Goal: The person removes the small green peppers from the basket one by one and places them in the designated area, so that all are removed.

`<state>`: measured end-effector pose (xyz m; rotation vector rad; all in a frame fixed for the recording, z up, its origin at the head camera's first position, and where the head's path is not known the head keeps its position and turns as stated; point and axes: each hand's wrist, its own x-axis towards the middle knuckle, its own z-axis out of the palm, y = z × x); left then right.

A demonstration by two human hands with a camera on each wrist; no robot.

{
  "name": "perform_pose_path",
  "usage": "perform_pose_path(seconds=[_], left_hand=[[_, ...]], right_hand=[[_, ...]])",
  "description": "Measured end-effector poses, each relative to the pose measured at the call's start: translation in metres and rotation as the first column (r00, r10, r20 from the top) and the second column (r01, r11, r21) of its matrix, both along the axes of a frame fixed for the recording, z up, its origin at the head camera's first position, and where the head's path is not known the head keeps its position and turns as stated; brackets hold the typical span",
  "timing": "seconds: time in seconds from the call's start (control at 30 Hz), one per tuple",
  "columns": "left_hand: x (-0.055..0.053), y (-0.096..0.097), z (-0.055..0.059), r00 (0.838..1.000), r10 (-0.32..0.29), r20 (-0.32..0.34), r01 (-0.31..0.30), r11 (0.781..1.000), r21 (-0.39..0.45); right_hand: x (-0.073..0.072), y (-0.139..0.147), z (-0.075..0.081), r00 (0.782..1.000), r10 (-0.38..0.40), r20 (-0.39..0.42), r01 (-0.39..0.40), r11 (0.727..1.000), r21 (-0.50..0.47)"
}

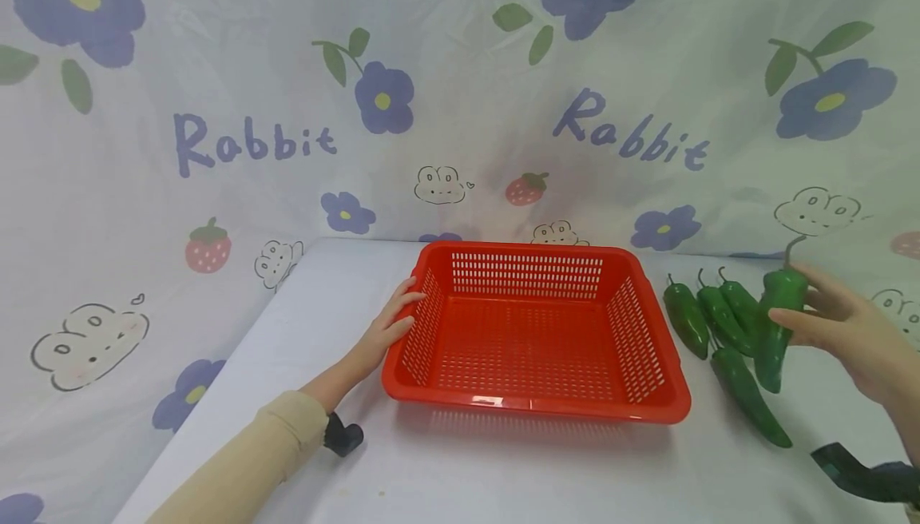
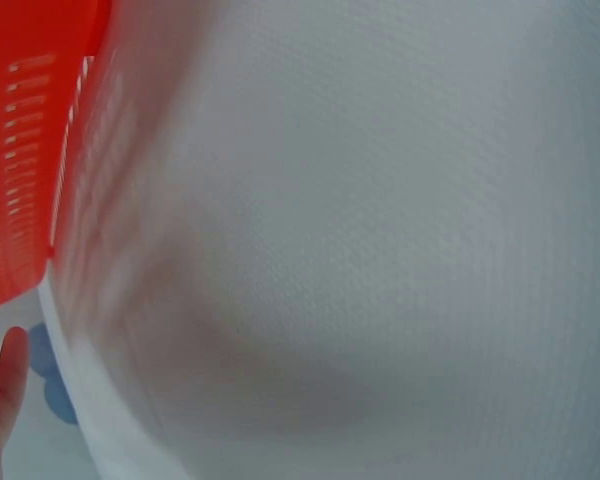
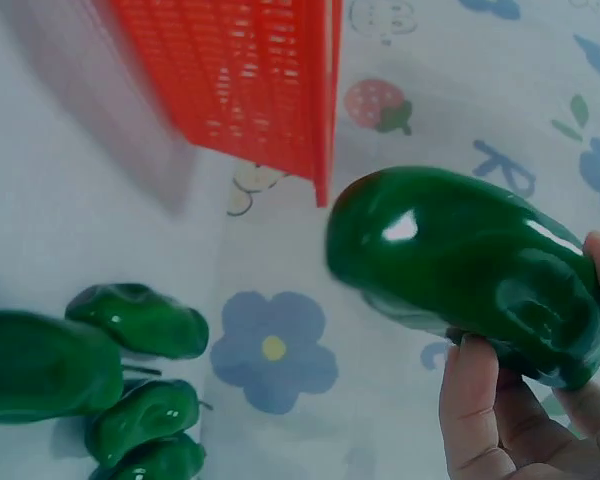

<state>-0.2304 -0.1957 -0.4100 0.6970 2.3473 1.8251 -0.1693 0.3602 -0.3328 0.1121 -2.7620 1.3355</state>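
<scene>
My right hand [image 1: 844,324] pinches a green chili pepper [image 1: 776,332] between thumb and fingers, its stem up, raised over the right side of the table. In the right wrist view the held pepper [image 3: 460,265] looks large and glossy, with fingers [image 3: 470,410] beneath it. Several more green peppers [image 1: 751,396] lie on the table just right of the red plastic basket [image 1: 532,406]. At the basket's left rim rests my left hand [image 1: 381,336], its fingers fairly straight across the edge. Only a finger [image 2: 5,385] of it shows in the left wrist view, beside the basket wall [image 2: 20,170].
The basket stands in the middle of a white-covered table [image 1: 446,476], with its slotted floor showing. Behind hangs a pale curtain [image 1: 460,93] printed with flowers, strawberries and rabbits. Dark wrist-mount parts [image 1: 343,436] show near both wrists.
</scene>
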Motion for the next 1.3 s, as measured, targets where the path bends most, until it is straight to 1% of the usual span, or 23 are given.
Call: perform_pose_path(seconds=[0.17, 0.23, 0.4, 0.57, 0.73, 0.93, 1.03, 1.13, 1.17, 1.23, 1.3], left_hand=[[0.000, 0.000, 0.000, 1.000, -0.006, 0.004, 0.005, 1.000, 0.012], [0.000, 0.000, -0.001, 1.000, -0.006, 0.007, 0.006, 1.000, 0.013], [0.000, 0.000, -0.001, 1.000, 0.001, 0.013, -0.001, 1.000, 0.001], [0.000, 0.000, 0.000, 1.000, 0.005, 0.008, -0.005, 1.000, -0.003], [0.000, 0.000, -0.001, 1.000, 0.007, 0.008, -0.007, 1.000, -0.007], [-0.001, -0.001, -0.001, 1.000, 0.007, 0.006, -0.007, 1.000, -0.009], [-0.001, -0.001, -0.002, 1.000, 0.002, -0.001, -0.002, 1.000, -0.004], [-0.002, 0.000, -0.002, 1.000, 0.003, -0.011, -0.003, 1.000, -0.007], [-0.002, 0.000, -0.002, 1.000, 0.005, -0.013, -0.005, 1.000, -0.011], [-0.002, 0.000, -0.002, 1.000, 0.008, -0.017, -0.008, 1.000, -0.016], [-0.002, -0.001, -0.002, 1.000, 0.007, -0.017, -0.007, 1.000, -0.015]], right_hand=[[0.000, 0.007, -0.006, 0.997, -0.011, 0.080, 0.011, 1.000, 0.001], [0.000, 0.010, -0.009, 0.995, -0.028, 0.099, 0.026, 0.999, 0.028], [-0.001, 0.017, -0.018, 0.990, -0.085, 0.112, 0.073, 0.992, 0.105], [0.001, 0.026, -0.026, 0.987, -0.118, 0.111, 0.103, 0.985, 0.135], [0.001, 0.034, -0.031, 0.977, -0.139, 0.164, 0.118, 0.985, 0.129], [0.000, 0.037, -0.037, 0.964, -0.174, 0.201, 0.135, 0.972, 0.193], [-0.005, 0.048, -0.050, 0.967, -0.175, 0.185, 0.130, 0.964, 0.232], [-0.017, 0.069, -0.078, 0.971, -0.205, 0.121, 0.162, 0.942, 0.294], [-0.021, 0.078, -0.087, 0.973, -0.197, 0.124, 0.152, 0.942, 0.300], [-0.030, 0.093, -0.108, 0.972, -0.208, 0.107, 0.163, 0.931, 0.327], [-0.036, 0.105, -0.123, 0.973, -0.194, 0.122, 0.145, 0.933, 0.329]])
